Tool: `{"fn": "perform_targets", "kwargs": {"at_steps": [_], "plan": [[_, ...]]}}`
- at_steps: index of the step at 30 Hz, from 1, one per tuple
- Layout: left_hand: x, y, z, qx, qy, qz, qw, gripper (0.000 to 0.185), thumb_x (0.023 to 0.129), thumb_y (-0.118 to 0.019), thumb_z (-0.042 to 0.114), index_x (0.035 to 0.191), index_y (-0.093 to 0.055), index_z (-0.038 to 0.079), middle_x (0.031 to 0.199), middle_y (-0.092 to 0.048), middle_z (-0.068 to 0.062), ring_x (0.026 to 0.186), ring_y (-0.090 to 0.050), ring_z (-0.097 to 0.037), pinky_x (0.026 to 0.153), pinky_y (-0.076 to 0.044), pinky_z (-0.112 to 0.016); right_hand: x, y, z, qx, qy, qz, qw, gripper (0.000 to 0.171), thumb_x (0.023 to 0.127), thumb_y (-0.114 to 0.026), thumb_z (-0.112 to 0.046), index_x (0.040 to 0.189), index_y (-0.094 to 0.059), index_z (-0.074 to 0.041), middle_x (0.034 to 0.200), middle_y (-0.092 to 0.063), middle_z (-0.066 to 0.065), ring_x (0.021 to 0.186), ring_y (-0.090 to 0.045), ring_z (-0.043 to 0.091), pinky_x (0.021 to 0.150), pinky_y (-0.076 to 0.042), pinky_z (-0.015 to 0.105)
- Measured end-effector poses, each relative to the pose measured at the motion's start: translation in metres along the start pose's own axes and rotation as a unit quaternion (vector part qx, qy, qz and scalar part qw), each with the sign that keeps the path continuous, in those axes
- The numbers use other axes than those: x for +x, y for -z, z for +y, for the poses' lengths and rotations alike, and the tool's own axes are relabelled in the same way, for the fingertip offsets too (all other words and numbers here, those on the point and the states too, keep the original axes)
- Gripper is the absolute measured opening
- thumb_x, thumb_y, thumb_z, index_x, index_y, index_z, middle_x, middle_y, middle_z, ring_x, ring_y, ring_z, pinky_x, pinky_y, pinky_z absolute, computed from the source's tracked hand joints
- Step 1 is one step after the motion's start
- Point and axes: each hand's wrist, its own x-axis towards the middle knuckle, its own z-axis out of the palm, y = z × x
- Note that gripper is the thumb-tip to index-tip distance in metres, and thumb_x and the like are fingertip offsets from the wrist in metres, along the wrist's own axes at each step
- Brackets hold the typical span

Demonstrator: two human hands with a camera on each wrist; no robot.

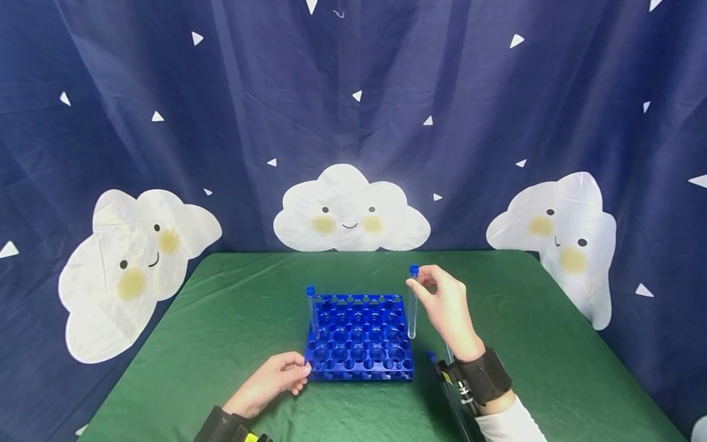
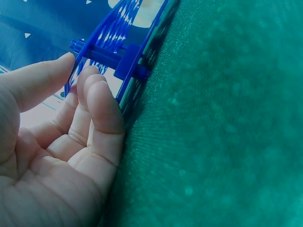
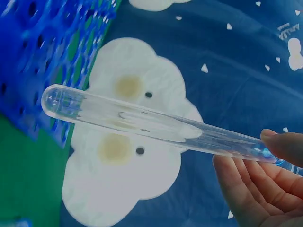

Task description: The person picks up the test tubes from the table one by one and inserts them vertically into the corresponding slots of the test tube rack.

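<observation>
A blue test tube rack [image 1: 358, 371] with rows of round holes stands on the green cloth. At its front left corner, my left hand [image 1: 276, 376] grips the edge of the upper plate; the left wrist view has the thumb on top and curled fingers below, beside a blue corner post [image 2: 106, 56]. Right of the rack, my right hand [image 1: 448, 307] pinches a clear test tube [image 1: 412, 316] just under its blue cap. That tube hangs nearly upright, its rounded bottom free of the rack. A second blue-capped tube [image 1: 313, 310] stands in the rack's left column, leaning slightly.
On the cloth right of the rack lies another blue-capped tube [image 1: 432, 357], mostly hidden by my right wrist; part of a clear tube [image 1: 449, 353] shows beside it. A dark blue curtain [image 1: 353, 123] with white clouds hangs behind the green table [image 1: 232, 319].
</observation>
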Motion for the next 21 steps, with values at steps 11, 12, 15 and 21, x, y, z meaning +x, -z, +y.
{"fn": "perform_targets", "kwargs": {"at_steps": [11, 12, 15, 21], "plan": [[0.002, 0.0, -0.002, -0.003, -0.003, -0.001, 1.0, 0.02, 0.096, -0.059, 0.019, 0.101, -0.056, 0.001, 0.085, -0.06, 0.001, 0.071, -0.057, -0.006, 0.067, -0.053, -0.021, 0.0, -0.03, -0.03, 0.058, 0.014, -0.022, 0.998, 0.02, 0.082, -0.078, -0.014, 0.095, -0.066, -0.004, 0.086, -0.072, 0.009, 0.08, -0.07, 0.022, 0.068, -0.058, 0.039], [0.002, 0.0, -0.002, -0.004, -0.002, -0.002, 1.0, 0.019, 0.096, -0.06, 0.02, 0.101, -0.056, 0.001, 0.085, -0.06, 0.001, 0.071, -0.057, -0.006, 0.067, -0.053, -0.021, 0.0, -0.032, -0.032, 0.063, 0.015, -0.026, 0.998, 0.02, 0.082, -0.078, -0.014, 0.095, -0.065, -0.005, 0.086, -0.072, 0.008, 0.08, -0.069, 0.021, 0.069, -0.058, 0.039], [0.002, 0.0, -0.002, -0.005, -0.001, -0.001, 1.0, 0.02, 0.096, -0.06, 0.019, 0.101, -0.056, 0.001, 0.085, -0.06, 0.001, 0.072, -0.057, -0.006, 0.067, -0.053, -0.021, 0.0, -0.039, -0.038, 0.079, 0.024, -0.029, 0.996, 0.019, 0.083, -0.077, -0.014, 0.095, -0.065, -0.005, 0.085, -0.071, 0.007, 0.08, -0.069, 0.02, 0.068, -0.058, 0.037], [0.001, 0.0, -0.001, -0.004, -0.002, 0.0, 1.0, 0.021, 0.096, -0.059, 0.019, 0.102, -0.056, 0.0, 0.085, -0.06, 0.001, 0.072, -0.057, -0.006, 0.067, -0.053, -0.021, -0.005, -0.057, -0.043, 0.106, 0.061, -0.029, 0.992, 0.018, 0.082, -0.077, -0.011, 0.093, -0.064, -0.006, 0.083, -0.069, 0.006, 0.078, -0.068, 0.017, 0.065, -0.059, 0.029]]}}
